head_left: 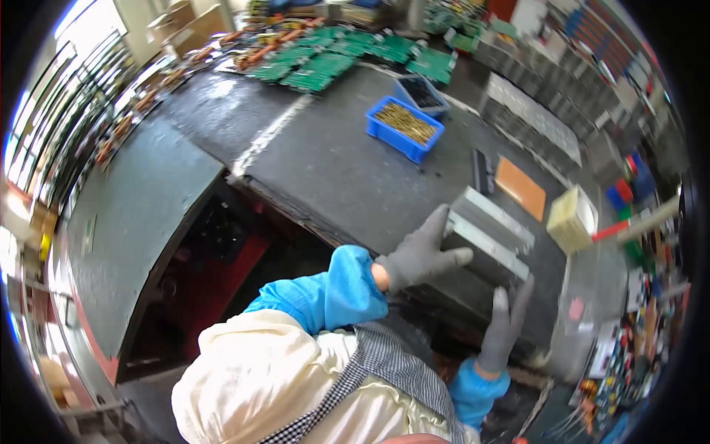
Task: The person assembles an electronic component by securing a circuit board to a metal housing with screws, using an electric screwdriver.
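A grey metal box-like part [492,250] with two pale, flanged long edges lies on the dark bench. My left hand [423,259], in a grey glove, is at its left end with thumb and fingers apart; the fingertips touch or nearly touch the metal. Near the part's closer right corner is my right hand [506,322], gloved too, fingers stretched out and separated. Whether its fingertips meet the metal I cannot tell. Behind the part lie a black bar-shaped object [482,172] and a flat orange-brown board [521,188].
A blue bin [403,133] of small brass-coloured pieces stands before another blue bin [423,95] with dark contents. Green boards [318,70] line the far edge. To the right are a cream container [573,220] and stacked grey metal boxes [532,115]. The bench [310,163] has an open gap at left.
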{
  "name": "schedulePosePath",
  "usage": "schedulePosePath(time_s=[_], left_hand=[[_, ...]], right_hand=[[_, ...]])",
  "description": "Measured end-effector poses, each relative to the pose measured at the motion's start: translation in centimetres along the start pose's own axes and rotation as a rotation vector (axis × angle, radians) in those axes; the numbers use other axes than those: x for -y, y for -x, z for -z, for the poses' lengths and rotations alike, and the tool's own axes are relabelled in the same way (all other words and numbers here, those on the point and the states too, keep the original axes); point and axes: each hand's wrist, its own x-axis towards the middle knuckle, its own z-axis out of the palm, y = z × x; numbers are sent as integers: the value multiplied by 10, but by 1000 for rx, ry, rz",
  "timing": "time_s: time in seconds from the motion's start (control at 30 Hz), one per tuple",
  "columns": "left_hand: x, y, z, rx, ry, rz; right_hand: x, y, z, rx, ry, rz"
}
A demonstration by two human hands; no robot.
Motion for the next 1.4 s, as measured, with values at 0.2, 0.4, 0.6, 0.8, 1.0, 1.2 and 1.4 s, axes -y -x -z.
schedulePosePath(time_s=[0.2, 0.4, 0.6, 0.8, 1.0, 1.2, 1.4], left_hand=[[41, 29, 112, -280, 112, -173], [98, 44, 134, -895, -447, -370], [92, 41, 123, -941, -663, -559], [94, 36, 118, -991, -688, -535], [94, 28, 119, -988, -705, -535], [88, 37, 126, -864, -749, -475], [71, 41, 145, -681, -671, -359]], right_hand=[[-1, 31, -16, -249, 245, 400], [-23, 39, -59, 27, 505, 722], [-22, 35, -78, 35, 577, 826], [-18, 30, -82, -20, 636, 928], [-19, 22, -78, 74, 492, 881], [-11, 24, -68, 183, 444, 690], [53, 4, -27, 596, -131, -208]])
